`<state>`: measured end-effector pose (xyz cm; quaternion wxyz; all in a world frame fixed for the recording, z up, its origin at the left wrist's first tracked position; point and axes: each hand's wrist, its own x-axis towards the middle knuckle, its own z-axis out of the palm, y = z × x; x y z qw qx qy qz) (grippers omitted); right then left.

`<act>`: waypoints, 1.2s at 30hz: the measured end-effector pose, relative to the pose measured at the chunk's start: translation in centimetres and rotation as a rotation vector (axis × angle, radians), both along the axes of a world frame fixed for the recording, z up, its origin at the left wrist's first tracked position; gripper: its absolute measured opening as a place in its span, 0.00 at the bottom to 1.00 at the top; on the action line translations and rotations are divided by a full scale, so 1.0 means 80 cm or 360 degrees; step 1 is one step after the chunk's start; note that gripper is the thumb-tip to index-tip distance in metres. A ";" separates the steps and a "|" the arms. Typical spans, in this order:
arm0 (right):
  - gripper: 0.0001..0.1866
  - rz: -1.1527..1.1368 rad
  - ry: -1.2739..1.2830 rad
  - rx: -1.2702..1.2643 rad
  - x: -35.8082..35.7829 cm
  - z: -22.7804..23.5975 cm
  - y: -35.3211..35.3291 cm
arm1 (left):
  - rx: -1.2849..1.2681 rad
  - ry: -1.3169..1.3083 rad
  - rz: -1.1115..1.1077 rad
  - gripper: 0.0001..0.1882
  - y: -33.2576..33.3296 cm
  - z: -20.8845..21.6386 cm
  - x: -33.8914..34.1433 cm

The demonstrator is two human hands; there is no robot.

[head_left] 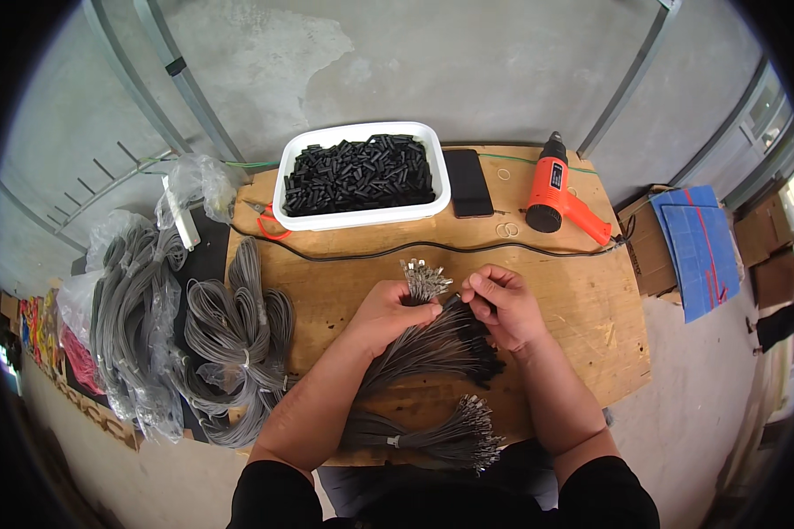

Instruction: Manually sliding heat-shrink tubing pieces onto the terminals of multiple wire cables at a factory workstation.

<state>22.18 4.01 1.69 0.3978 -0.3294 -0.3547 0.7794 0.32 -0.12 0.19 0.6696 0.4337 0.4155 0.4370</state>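
Note:
My left hand [386, 313] is closed round a bundle of grey wires, whose bare metal terminals [425, 280] stick up above the fingers. Just right of those terminals, my right hand [503, 309] has its thumb and fingers pinched together; whatever is between them is too small to make out. Below both hands, grey wires [423, 353] fan out on the table, ending at the right in black sleeves [481, 357]. Nearer to me lies another tied wire bundle [397, 438] with uncovered metal terminals at its right end.
A white tub [362, 217] of short black sleeves stands at the back, beside a black phone [468, 183] and an orange heat gun [551, 181]. A black cable [397, 251] crosses the wooden table [582, 309]. Orange-handled cutters [269, 220] and coiled grey wires [229, 326] lie left.

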 end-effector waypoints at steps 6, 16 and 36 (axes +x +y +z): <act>0.07 -0.0195 -0.0219 0.0095 0.019 0.005 0.019 | 0.0004 0.0147 0.0161 0.05 0.001 -0.005 0.002; 0.08 0.0163 -0.1440 0.0930 0.030 -0.005 0.025 | 0.0265 0.0798 0.0249 0.06 0.002 -0.004 0.008; 0.09 0.0122 -0.1368 0.0850 0.017 -0.008 0.019 | 0.0305 0.1056 0.0179 0.08 0.004 0.001 0.016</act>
